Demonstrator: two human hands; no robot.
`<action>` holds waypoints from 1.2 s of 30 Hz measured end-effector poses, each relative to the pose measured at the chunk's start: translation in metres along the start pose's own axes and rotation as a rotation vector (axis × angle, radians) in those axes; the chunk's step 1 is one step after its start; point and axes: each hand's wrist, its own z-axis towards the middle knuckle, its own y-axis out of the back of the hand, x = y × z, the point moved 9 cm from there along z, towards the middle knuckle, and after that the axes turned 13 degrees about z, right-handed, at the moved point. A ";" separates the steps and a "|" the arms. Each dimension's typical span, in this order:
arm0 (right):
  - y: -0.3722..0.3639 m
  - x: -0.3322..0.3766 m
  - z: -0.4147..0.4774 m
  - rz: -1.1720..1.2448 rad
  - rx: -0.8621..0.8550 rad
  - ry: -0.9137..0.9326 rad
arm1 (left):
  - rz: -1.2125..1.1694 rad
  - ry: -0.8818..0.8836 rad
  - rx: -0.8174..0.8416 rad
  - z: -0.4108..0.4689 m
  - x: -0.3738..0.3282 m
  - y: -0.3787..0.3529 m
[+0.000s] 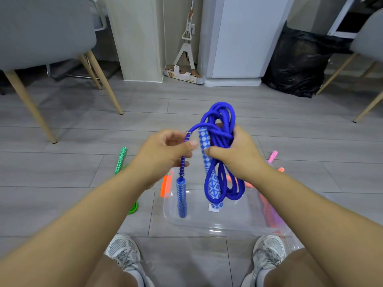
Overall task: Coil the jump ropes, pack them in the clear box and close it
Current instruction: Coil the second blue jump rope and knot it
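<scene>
Now the coiled blue rope [221, 112] is gripped by the right hand [238, 156]; at nine o'clock, its spring end [183, 162] is pinched by the left hand [161, 156], above the clear box [232, 216].

Location: home interior. Indicators: grey plank floor [83, 179]; mop [187, 48] leaning in a wall recess; 1 grey chair [41, 32] left of the mop; 1 black rubbish bag [298, 61] right of the mop.
</scene>
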 end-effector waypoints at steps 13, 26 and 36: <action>0.045 0.004 0.006 0.031 -0.243 0.009 | 0.561 0.005 0.296 0.005 0.043 -0.016; -0.017 0.007 -0.011 -0.153 0.085 0.063 | -0.182 0.072 -0.096 0.009 0.010 -0.003; -0.035 -0.013 -0.022 -0.329 0.291 0.008 | -0.188 0.206 -0.097 0.008 0.032 -0.007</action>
